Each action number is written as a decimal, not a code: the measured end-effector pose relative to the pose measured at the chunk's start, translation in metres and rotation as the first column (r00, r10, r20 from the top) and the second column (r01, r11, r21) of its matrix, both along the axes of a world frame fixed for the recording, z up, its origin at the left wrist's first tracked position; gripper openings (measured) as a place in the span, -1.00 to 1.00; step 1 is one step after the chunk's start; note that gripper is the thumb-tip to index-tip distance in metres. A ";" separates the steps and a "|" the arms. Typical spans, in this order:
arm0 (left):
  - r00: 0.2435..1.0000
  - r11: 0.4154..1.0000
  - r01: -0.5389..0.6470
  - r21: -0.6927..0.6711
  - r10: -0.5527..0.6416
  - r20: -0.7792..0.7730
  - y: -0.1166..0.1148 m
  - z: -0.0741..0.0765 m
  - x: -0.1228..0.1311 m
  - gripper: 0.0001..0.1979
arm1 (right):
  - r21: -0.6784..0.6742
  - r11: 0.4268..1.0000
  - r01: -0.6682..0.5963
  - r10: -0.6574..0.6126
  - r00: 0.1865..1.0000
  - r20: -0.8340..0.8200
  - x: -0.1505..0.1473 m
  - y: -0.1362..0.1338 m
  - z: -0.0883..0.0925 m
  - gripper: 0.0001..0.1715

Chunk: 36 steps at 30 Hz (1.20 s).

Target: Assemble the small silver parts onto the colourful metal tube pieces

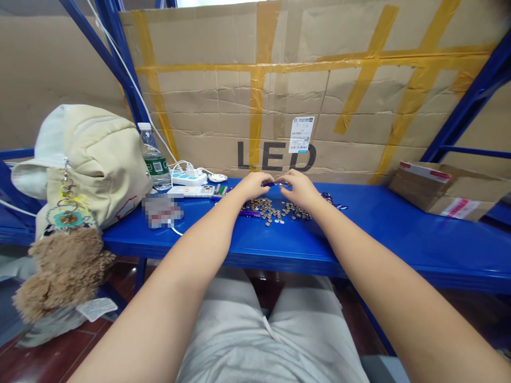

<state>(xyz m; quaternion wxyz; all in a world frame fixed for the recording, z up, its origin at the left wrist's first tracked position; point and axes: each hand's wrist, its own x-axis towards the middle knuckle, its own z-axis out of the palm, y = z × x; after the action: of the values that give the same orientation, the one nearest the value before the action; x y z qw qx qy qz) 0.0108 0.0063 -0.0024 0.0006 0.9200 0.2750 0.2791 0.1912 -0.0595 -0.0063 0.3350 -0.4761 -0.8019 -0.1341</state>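
Observation:
Both my hands meet above a pile of small round silver cells on the blue shelf. My left hand and my right hand are closed in pinches on the two ends of a small dark blue object, too small to name. A thin purple stick lies at the pile's left edge, just under my left wrist. A few small blue pieces lie to the right of my right hand.
A cream backpack with a brown plush charm sits at the left. Beside it stand a water bottle, a white power strip and a phone. A taped carton rests at the right. Cardboard marked LED backs the shelf.

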 end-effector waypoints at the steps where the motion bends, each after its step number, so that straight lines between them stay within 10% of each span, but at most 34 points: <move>1: 1.000 1.000 0.008 -0.015 -0.008 0.012 -0.001 0.000 0.000 -0.73 | 0.001 1.000 0.012 -0.012 1.000 0.016 0.000 -0.001 0.000 -0.64; 15: 1.000 1.000 -0.002 -0.031 0.003 0.029 -0.005 0.002 0.000 -0.70 | 0.027 0.997 0.079 -0.082 0.985 0.154 -0.004 -0.002 -0.002 -0.57; 22: 0.962 0.921 -0.251 0.297 0.271 -0.027 -0.011 0.012 -0.006 -0.73 | -0.080 0.996 0.038 -0.051 0.985 -0.165 -0.003 0.003 -0.003 -0.62; 29: 0.921 0.846 -0.065 0.529 0.254 -0.294 -0.016 0.009 0.003 -0.82 | -0.193 0.978 0.081 -0.122 0.969 -0.214 0.002 0.004 -0.006 -0.66; 36: 0.931 0.920 -0.159 0.359 0.260 -0.255 -0.012 0.006 0.004 -0.73 | -0.189 0.980 0.061 -0.110 0.959 -0.261 0.002 0.003 -0.004 -0.67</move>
<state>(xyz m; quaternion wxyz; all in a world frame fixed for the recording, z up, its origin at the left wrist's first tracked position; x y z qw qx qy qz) 0.0145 -0.0061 0.0035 -0.2260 0.9031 0.3188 0.1781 0.1929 -0.0564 -0.0106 0.3907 -0.5526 -0.7362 -0.0098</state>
